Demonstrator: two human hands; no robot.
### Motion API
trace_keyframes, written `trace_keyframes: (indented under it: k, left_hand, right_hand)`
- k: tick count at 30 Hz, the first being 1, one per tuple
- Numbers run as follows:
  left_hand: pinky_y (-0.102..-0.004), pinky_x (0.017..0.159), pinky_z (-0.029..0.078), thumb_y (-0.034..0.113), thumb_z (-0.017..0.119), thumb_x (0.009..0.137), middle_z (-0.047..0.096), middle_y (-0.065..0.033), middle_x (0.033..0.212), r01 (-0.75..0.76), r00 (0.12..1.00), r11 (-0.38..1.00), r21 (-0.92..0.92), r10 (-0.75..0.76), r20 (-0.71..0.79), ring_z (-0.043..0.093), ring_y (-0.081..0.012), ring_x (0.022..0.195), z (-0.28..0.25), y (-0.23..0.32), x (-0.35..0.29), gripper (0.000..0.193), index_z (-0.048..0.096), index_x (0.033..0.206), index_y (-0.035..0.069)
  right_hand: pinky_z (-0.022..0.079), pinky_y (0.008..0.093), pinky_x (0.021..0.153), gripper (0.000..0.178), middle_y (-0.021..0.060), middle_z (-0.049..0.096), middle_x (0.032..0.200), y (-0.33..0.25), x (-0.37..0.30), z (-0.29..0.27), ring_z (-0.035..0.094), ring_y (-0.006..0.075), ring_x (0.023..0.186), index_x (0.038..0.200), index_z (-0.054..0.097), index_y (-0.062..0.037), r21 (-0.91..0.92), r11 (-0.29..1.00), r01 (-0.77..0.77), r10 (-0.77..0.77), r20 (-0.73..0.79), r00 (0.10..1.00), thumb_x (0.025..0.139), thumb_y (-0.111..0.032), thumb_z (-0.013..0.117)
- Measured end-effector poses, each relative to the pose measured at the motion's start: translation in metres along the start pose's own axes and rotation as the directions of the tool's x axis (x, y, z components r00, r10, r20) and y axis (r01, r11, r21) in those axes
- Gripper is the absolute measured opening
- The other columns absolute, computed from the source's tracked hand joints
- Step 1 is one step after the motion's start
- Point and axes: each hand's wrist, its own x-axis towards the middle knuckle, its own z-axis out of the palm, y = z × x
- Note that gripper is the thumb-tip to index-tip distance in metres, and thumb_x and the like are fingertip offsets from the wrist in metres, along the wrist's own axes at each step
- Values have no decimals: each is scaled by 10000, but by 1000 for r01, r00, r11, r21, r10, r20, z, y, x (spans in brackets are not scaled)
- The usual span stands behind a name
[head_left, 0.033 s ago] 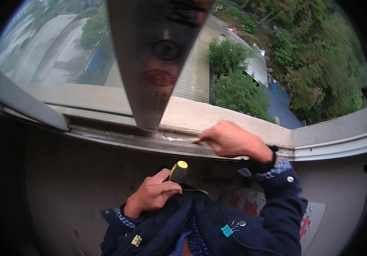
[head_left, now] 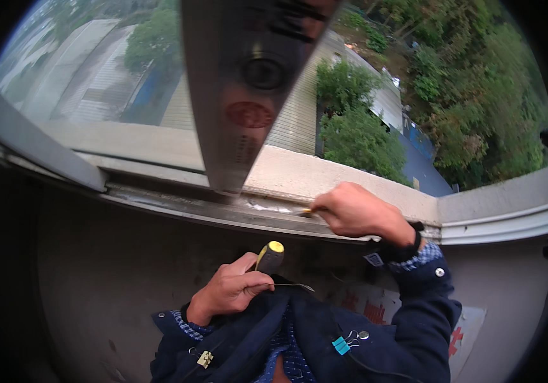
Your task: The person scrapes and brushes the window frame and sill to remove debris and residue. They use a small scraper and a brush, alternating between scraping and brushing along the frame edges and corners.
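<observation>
My right hand (head_left: 364, 214) is closed on a small slim tool (head_left: 306, 212) with a yellowish part and a dark tip, mostly hidden by my fingers. The tip is low over the window track (head_left: 178, 201), by a streak of white residue (head_left: 267, 207). Nearer my body, my left hand (head_left: 232, 284) grips a screwdriver (head_left: 271, 256) by its black and yellow handle, the yellow end upward. A thin metal strip or blade (head_left: 296, 286) with a flattened tip sticks out rightward from the same hand; I cannot tell whether it belongs to the screwdriver.
The upright edge of a window sash (head_left: 239, 127) rises just left of my right hand. A pale outer ledge (head_left: 350, 175) lies beyond the track, with roofs and trees far below. Two binder clips, one yellow (head_left: 205, 359) and one blue (head_left: 341, 345), hang on my jacket.
My right hand and its slim tool have shifted slightly right along the track, away from the white residue. My left hand keeps its hold; the view has tilted a little.
</observation>
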Motion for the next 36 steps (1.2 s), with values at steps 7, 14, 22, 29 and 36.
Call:
trace_keyframes:
  k: [7, 14, 22, 29, 36]
  left_hand:
    - [-355, 623, 516, 59, 756, 853, 607, -132, 948, -3, 999, 999, 32, 5, -44, 646, -315, 740, -2, 11, -29, 132, 752, 966, 128]
    - [-349, 589, 490, 79, 765, 868, 592, -140, 886, -3, 965, 999, 43, 14, -261, 631, -284, 712, 3, 19, -68, 72, 747, 935, 99]
    - [-333, 593, 503, 75, 755, 883, 606, -125, 881, -21, 966, 1000, -1, 20, -258, 643, -271, 717, 16, 23, -59, 53, 745, 935, 75]
    - [-362, 739, 521, 164, 758, 900, 665, -161, 945, 33, 993, 999, -36, -37, -116, 659, -296, 851, 27, 17, -36, 110, 751, 879, 56]
    - [-359, 733, 509, 144, 758, 893, 657, -154, 941, 15, 1000, 998, -65, -15, 4, 646, -292, 847, 35, 10, -18, 90, 747, 897, 55]
  right_hand:
    - [560, 409, 743, 314, 216, 703, 987, -63, 56, 14, 704, 375, 849, 1203, 665, 0, 339, 714, 613, -492, -381, 783, 889, -13, 648]
    - [553, 506, 698, 189, 243, 677, 801, -136, 132, 56, 677, 458, 780, 997, 649, 19, 223, 738, 637, -488, -475, 732, 832, 19, 558]
    - [571, 506, 736, 192, 279, 681, 797, -65, 36, 23, 692, 453, 792, 879, 693, 14, 23, 983, 184, -184, 29, 982, 743, -23, 563]
    - [562, 467, 792, 331, 212, 723, 857, 27, -80, 17, 700, 409, 835, 1053, 785, -82, -84, 982, -170, 175, 61, 983, 790, -36, 588]
    - [567, 408, 755, 248, 206, 728, 886, 43, -109, -7, 712, 367, 818, 1034, 776, -55, 100, 986, -136, 149, -141, 979, 836, -53, 626]
